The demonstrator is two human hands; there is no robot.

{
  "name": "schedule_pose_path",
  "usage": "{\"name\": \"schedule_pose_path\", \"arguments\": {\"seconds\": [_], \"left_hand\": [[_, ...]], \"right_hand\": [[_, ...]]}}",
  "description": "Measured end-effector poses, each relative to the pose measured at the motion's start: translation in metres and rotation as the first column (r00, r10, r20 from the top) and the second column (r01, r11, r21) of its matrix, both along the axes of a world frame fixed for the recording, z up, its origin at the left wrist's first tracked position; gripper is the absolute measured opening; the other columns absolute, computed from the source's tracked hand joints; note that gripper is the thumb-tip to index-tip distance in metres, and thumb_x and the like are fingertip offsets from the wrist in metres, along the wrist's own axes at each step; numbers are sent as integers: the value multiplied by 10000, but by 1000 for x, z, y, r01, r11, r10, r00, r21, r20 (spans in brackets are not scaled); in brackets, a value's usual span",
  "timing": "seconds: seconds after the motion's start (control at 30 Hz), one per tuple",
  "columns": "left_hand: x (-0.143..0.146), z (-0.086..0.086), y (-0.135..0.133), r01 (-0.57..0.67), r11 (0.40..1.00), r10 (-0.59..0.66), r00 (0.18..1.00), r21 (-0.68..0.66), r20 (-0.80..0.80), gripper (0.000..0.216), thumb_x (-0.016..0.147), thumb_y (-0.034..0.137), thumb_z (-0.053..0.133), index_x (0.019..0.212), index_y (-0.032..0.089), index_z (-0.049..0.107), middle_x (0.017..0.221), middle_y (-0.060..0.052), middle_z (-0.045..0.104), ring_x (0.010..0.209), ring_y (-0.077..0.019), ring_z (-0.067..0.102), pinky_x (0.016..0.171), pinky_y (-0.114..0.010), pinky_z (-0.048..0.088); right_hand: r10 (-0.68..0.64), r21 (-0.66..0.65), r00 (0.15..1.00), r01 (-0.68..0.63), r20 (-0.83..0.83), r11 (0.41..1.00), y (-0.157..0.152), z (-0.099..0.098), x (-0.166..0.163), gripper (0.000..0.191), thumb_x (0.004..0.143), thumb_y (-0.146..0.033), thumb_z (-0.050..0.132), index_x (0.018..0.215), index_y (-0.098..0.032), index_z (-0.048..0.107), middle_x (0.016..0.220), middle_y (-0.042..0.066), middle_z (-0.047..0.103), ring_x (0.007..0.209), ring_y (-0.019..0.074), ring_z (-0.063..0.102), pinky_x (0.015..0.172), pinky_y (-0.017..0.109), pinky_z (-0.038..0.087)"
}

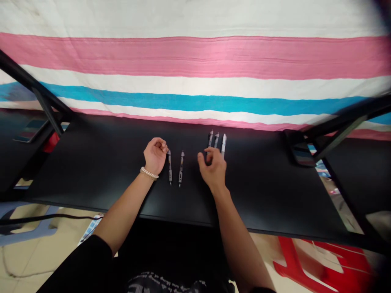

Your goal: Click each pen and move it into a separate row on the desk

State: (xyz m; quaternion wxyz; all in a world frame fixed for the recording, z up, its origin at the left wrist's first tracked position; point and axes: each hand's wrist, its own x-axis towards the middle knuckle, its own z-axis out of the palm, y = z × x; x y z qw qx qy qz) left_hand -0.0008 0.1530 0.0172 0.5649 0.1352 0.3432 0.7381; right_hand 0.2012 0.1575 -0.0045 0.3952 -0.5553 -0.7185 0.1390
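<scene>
Two pens lie side by side on the black table [91, 162]: one pen [170, 167] right beside my left hand [154, 156] and a second pen [181, 168] just to its right. My left hand is loosely curled, its fingertips touching the top end of the nearer pen. Three more pens [216, 140] lie in a close group farther back. My right hand [212, 167] rests over their near ends, fingers bent down onto them. A bead bracelet [149, 173] circles my left wrist.
A striped pink, white and blue cloth [195, 57] hangs behind the table. Black frame bars [45, 101] slant at both sides. A red plastic stool [320, 264] stands on the floor at the lower right, and a cable [45, 217] runs at the lower left.
</scene>
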Motion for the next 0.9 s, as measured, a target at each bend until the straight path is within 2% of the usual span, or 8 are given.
{"name": "schedule_pose_path", "arguments": {"seconds": [0.03, 0.1, 0.2, 0.37, 0.47, 0.63, 0.77, 0.9], "left_hand": [[0, 0, 0, -7, 1000, 7, 1000, 1, -5, 182, 795, 298, 587, 658, 178, 590, 635, 7, 487, 532, -84, 440, 573, -221, 387], [-1, -1, 1, -18, 1000, 18, 1000, 6, -8, 186, 792, 292, 587, 647, 176, 584, 624, 12, 481, 522, -80, 433, 569, -219, 380], [-3, -2, 1, -26, 1000, 26, 1000, 16, 6, 191, 796, 277, 566, 641, 168, 593, 617, 12, 486, 513, -77, 434, 566, -221, 383], [-3, -4, 1, -12, 999, 15, 998, 47, -68, 163, 804, 268, 613, 671, 174, 615, 650, 8, 537, 565, -82, 506, 588, -218, 417], [0, -8, 1, 25, 993, 3, 970, 113, -244, 91, 768, 253, 727, 796, 172, 696, 818, -28, 661, 747, -108, 628, 689, -218, 475], [5, -15, -1, 21, 997, 14, 903, 77, -430, 335, 792, 359, 789, 1076, 196, 718, 1149, -100, 718, 1073, -184, 680, 937, -305, 522], [9, -14, -4, 138, 990, -121, 901, 11, -416, 419, 768, 431, 803, 1075, 159, 719, 952, -102, 756, 838, -189, 741, 792, -319, 587], [10, -10, -6, 33, 999, -35, 938, -10, -344, 431, 715, 399, 849, 1051, 160, 725, 878, -69, 756, 764, -169, 743, 716, -288, 599]], "right_hand": [[184, -51, 982, -185, -37, 981, -5, 1, -5, 193, 911, -345, 567, 1031, -199, 608, 695, -21, 511, 647, 159, 501, 680, 303, 437], [493, -126, 870, -491, -24, 862, -14, 4, -14, 162, 907, -306, 586, 1031, -214, 633, 680, -41, 508, 631, 132, 517, 647, 262, 421], [634, -169, 764, -613, 124, 772, -24, 8, -22, 69, 862, -196, 594, 871, -214, 660, 666, -36, 516, 647, 126, 528, 626, 250, 388], [548, -144, 828, -532, 121, 835, -21, 7, -19, 96, 847, -146, 560, 839, -198, 640, 738, -2, 563, 612, 114, 518, 585, 246, 406], [402, -136, 903, -422, -148, 897, -18, 4, -17, 90, 900, -200, 535, 911, -198, 624, 796, 17, 609, 589, 111, 576, 568, 254, 487], [156, -256, 755, -397, -637, 881, -22, 1, -27, 181, 887, -384, 642, 918, -218, 577, 627, -37, 620, 518, 132, 645, 497, 261, 584], [161, -253, 710, -439, -685, 862, -26, 0, -35, 239, 851, -419, 698, 888, -219, 573, 631, -41, 635, 539, 133, 669, 512, 257, 607], [158, -252, 655, -486, -739, 837, -26, -3, -38, 261, 894, -445, 641, 998, -211, 586, 739, -12, 686, 565, 134, 694, 519, 263, 608]]}}
